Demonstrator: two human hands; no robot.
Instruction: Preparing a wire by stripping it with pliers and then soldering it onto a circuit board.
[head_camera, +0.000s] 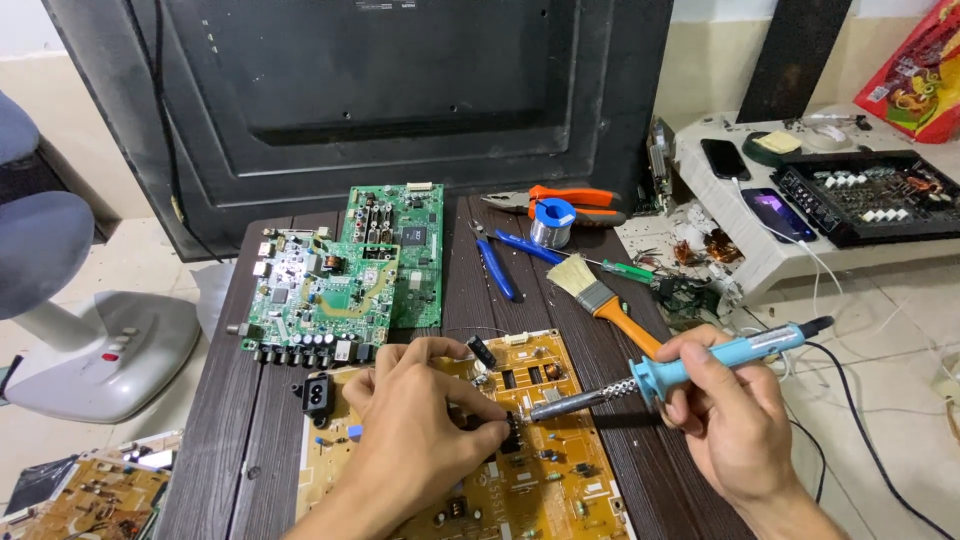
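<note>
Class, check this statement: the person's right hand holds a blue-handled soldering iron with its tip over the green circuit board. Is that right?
Not quite. The head view shows the right hand holding the soldering iron, but its tip is over the yellow circuit board, not the green circuit board.

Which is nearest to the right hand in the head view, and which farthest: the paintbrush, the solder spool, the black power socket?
From the right hand:
1. Paintbrush, just up-left of it.
2. Solder spool, farther back, by the orange pliers.
3. Power socket, far left, beyond the left hand.

red-yellow foil package top right | lit purple phone screen (dark phone beside)
</note>
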